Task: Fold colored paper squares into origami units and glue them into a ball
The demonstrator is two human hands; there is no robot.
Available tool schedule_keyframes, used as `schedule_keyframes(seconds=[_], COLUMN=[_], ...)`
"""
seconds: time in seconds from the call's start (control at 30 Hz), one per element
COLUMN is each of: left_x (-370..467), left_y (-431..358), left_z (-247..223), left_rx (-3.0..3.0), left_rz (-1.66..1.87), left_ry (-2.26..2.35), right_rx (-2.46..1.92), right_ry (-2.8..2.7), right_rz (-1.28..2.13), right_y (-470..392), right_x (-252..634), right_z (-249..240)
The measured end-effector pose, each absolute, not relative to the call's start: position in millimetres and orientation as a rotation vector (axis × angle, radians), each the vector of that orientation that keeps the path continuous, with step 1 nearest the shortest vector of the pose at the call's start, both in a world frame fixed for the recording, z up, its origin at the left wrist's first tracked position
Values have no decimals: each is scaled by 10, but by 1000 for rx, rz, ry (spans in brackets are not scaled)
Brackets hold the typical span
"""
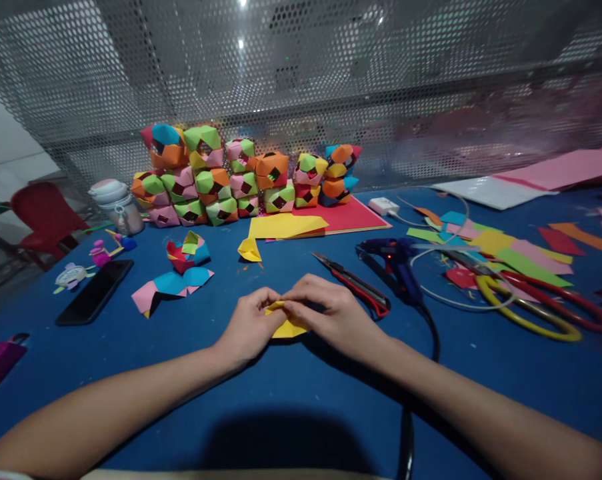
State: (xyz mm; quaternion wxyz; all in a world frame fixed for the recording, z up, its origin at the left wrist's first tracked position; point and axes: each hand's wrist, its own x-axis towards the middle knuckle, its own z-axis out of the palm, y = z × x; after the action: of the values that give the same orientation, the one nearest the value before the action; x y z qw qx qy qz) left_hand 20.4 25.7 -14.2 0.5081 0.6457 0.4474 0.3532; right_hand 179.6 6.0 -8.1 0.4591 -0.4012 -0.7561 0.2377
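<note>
Both hands meet over a small folded piece of yellow paper [289, 329] near the middle of the blue table. My left hand [248, 327] pinches its left edge, and my right hand [335, 313] grips it at the top and right. The fingers partly cover the paper, so its full shape is hidden. Just beyond them lies another folded yellow paper piece [249, 250]. To the left sit a joined red, blue and green paper piece [188, 253] and a pink and blue folded strip [171, 285]. A red utility knife [353, 283] rests right of my right hand.
Stacked coloured paper cubes [215, 183] line the back. A blue glue gun [398, 263], its cord, paper strips [515, 247] and scissors [531, 313] occupy the right. A phone [95, 292] and a jar [117, 205] stand left. Yellow paper [285, 226] lies before the cubes.
</note>
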Motion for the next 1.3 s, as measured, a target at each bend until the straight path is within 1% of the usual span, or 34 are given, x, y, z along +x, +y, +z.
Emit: schedule_keyframes(seconds=[0.2,0.4,0.47,0.67,0.8,0.97,1.1,1.2,1.3], left_x=[199,208,208,214,224,203,180,179,190], left_y=[240,224,236,274,267,263,268,264,257], left_z=[-143,-142,-135,-127,-112,-101,-104,-99,-90], left_rx=[1645,1725,1646,1356,1345,1498,1578,1527,1485], left_rz=[805,808,857,1015,1006,937,922,919,911], left_ry=[1090,1106,1112,1101,1059,1068,1079,1065,1056], right_rx=[-1046,-1097,-1128,-1283,-1275,-1247,-1219,-1219,-1172], right_ry=[-1929,-1987,-1947,-1792,-1803,-1861,-1818,-1773,-1842], right_rz=[622,358,372,571,500,389,422,446,407], right_y=[53,29,23,73,106,95,88,105,120], right_x=[1826,1800,1798,1834,1856,1870,1871,1886,1907], right_z=[-25,-54,-54,-66,-104,-106,-89,-91,-99])
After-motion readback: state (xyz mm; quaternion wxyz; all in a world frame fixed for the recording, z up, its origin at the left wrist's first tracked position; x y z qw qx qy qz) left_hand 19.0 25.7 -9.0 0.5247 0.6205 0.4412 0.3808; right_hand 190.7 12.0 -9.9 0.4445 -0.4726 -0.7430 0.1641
